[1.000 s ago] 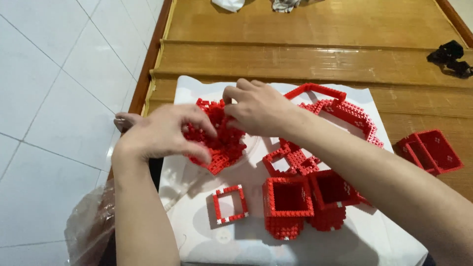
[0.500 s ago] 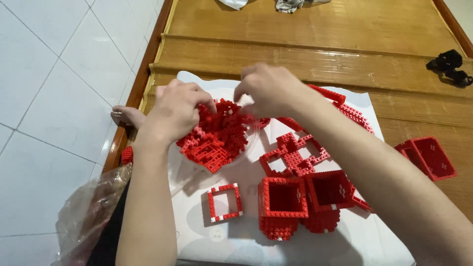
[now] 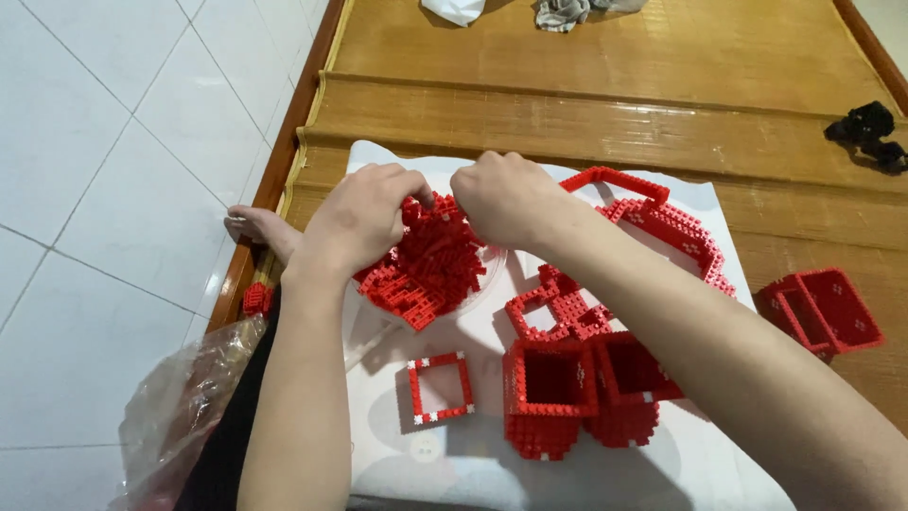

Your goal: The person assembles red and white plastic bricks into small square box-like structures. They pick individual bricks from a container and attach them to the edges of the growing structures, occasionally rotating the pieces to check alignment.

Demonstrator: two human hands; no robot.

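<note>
Seen from above, two bare hands meet over a heap of small red bricks (image 3: 426, 260) on a white sheet (image 3: 492, 468) spread across a wooden mat (image 3: 605, 104).

The left hand (image 3: 364, 220) comes in from the lower left, forearm rising almost straight up the view, wrist bent, fingers curled down into the top left of the heap. Its fingertips are pinched together among the bricks; which brick they hold cannot be told. The right hand (image 3: 506, 197) comes in from the lower right on a long slanting forearm, knuckles up, fingers folded under at the heap's top right. It looks closed, but what it grips is hidden. The two hands nearly touch.

The heap lies on the sheet's left half, close to the sheet's left edge. Just below it sits a flat square frame (image 3: 440, 386). To the right stand two open red boxes (image 3: 586, 388), touching each other, under the right forearm. A curved red wall (image 3: 672, 227) runs along the sheet's upper right. Another red box (image 3: 821, 310) rests off the sheet on the mat, well apart.

Bare sheet shows along the bottom. Left of the mat's wooden border is white tile floor (image 3: 113, 142), with a clear plastic bag (image 3: 180, 416) at lower left.
</note>
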